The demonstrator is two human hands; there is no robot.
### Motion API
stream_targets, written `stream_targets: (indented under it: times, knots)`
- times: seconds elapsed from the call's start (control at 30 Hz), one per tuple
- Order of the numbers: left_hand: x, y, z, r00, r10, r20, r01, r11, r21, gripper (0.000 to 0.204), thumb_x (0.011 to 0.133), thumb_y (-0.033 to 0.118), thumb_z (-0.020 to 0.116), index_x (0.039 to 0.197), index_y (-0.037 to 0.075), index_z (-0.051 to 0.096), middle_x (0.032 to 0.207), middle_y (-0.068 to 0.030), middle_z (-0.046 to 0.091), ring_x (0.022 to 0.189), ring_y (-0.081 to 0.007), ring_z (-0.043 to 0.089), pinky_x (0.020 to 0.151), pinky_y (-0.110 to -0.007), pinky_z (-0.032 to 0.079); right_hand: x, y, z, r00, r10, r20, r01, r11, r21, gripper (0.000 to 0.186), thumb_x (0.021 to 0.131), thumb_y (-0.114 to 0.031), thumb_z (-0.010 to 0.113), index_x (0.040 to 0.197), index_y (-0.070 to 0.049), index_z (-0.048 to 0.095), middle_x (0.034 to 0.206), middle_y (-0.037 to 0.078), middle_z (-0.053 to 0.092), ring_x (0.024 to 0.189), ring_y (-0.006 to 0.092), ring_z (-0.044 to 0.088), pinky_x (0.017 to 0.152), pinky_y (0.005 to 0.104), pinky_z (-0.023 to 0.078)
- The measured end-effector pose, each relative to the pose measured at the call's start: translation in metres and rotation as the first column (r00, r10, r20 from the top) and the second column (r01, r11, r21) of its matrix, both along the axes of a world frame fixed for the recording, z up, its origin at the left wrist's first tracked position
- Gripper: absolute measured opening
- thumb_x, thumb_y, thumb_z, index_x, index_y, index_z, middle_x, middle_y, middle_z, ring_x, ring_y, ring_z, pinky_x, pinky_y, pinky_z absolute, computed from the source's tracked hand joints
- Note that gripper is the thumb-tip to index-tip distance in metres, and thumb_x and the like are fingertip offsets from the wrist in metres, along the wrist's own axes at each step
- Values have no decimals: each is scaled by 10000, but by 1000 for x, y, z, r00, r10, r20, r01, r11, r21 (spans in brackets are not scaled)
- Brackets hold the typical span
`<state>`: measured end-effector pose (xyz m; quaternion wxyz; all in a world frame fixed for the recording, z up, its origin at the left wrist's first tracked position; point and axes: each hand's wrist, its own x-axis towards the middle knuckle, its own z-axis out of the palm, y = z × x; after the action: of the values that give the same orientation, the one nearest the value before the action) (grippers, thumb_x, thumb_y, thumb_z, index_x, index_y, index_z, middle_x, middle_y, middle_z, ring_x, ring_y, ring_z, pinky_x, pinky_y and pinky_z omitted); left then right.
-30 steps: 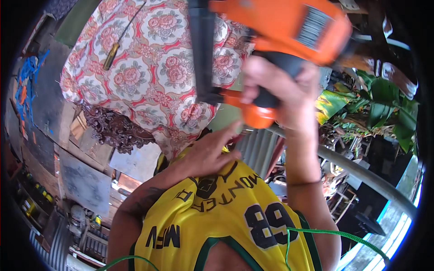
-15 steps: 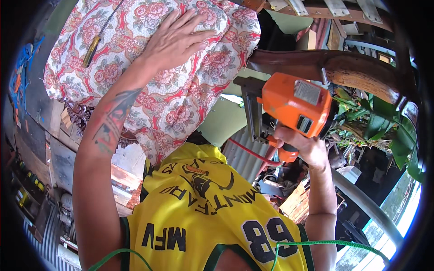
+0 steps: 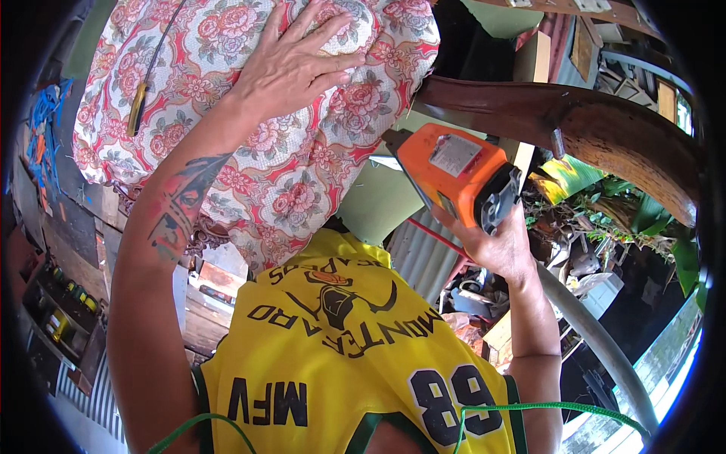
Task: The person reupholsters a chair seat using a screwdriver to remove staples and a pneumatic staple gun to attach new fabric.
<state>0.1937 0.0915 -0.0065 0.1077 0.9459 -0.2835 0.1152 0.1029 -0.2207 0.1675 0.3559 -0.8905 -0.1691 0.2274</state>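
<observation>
Floral fabric (image 3: 193,83), white with red and pink roses, covers a padded seat in front of me. My left hand (image 3: 291,68) lies flat on it, fingers spread. In my right hand (image 3: 495,246) is an orange staple gun (image 3: 446,163), gripped by its handle, which its body mostly hides. The nose of the staple gun points toward the right edge of the fabric; I cannot tell whether it touches. On the left part of the fabric rests a screwdriver (image 3: 138,106) with a yellow and black handle and a long thin shaft.
A curved dark wooden armrest (image 3: 560,113) arches at the right. Below the staple gun runs a red hose (image 3: 439,238) by corrugated metal (image 3: 420,261). Blue strips (image 3: 45,136) lie at far left, above a tool box (image 3: 64,306). Plants (image 3: 643,212) and a grey pipe (image 3: 597,333) stand right.
The staple gun has turned in my right hand, its nose swinging away and its back end toward me. It sits slightly further left. My left hand stays on the fabric.
</observation>
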Motion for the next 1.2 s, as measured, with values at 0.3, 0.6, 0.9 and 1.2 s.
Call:
stream_targets:
  times: [0.3,0.6,0.9,1.2]
  knots:
    - [-3,-3,13,981,-24,-194,12,998,-65,413,981,441,641,1376,337,704,1664,-137,385,1594,-440,159,1234,-733,67,20,28,-2,997,-65,-38,58,987,-150,269,880,-124,792,1110,2,733,936,121,782,856,198,768,755,356,586]
    - [-5,1,-1,988,-46,-149,53,998,44,520,983,578,580,1464,383,600,1717,-63,295,1619,-397,47,1251,-705,-78,47,74,-8,995,-102,2,101,975,-199,199,911,-170,748,999,6,716,635,18,637,536,90,606,504,301,497]
    - [-6,5,-11,977,-11,-211,-10,995,-97,461,987,647,518,1286,338,684,1722,-29,277,1624,-318,72,1295,-652,-70,68,110,-20,987,-148,-62,107,895,-433,275,912,-261,755,996,-1,729,606,15,597,521,103,602,514,302,501]
    - [-11,5,23,966,14,-258,-15,1000,-1,616,1041,567,467,1590,287,449,1719,-78,278,1607,-330,157,1297,-630,19,94,123,-28,993,69,95,6,779,-627,295,857,-267,734,913,22,710,610,45,620,516,143,610,537,312,530]
